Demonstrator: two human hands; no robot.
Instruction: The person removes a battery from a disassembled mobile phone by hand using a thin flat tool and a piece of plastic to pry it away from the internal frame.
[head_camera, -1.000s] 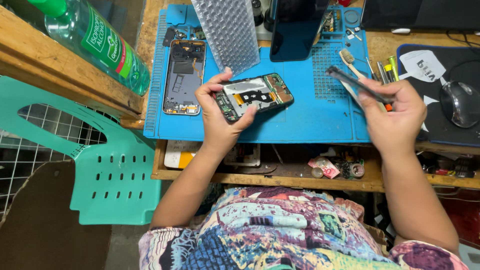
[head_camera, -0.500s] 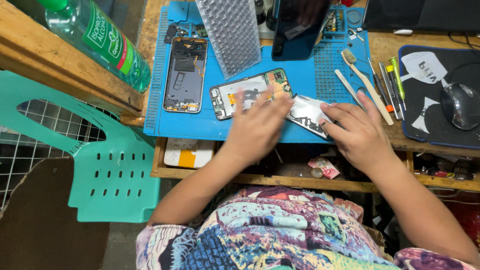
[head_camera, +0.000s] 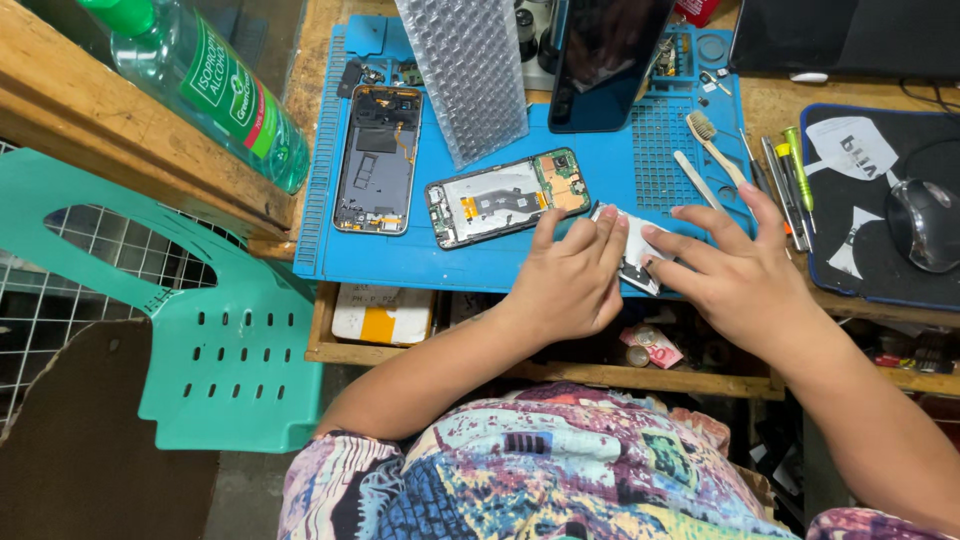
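Note:
Both of my hands rest on a small flat silvery part (head_camera: 634, 262) lying near the front edge of the blue work mat (head_camera: 440, 262). My left hand (head_camera: 568, 280) covers its left side with the fingers laid together. From the right, my right hand (head_camera: 738, 272) touches it with spread fingertips. An opened phone body (head_camera: 505, 196) with bare circuit parts lies on the mat just left of my left hand, apart from it. Most of the silvery part is hidden under my fingers.
A second open phone shell (head_camera: 378, 160), a bubble-wrap sleeve (head_camera: 468, 70) and a black screen panel (head_camera: 605, 60) sit further back. A brush (head_camera: 714, 146) and screwdrivers (head_camera: 786, 180) lie right, next to a mouse (head_camera: 925, 222). A green bottle (head_camera: 215, 90) and teal chair (head_camera: 200, 330) are left.
My left hand set the opened phone body down on the mat. My right hand put down a thin tool. Both hands came down onto the silvery part.

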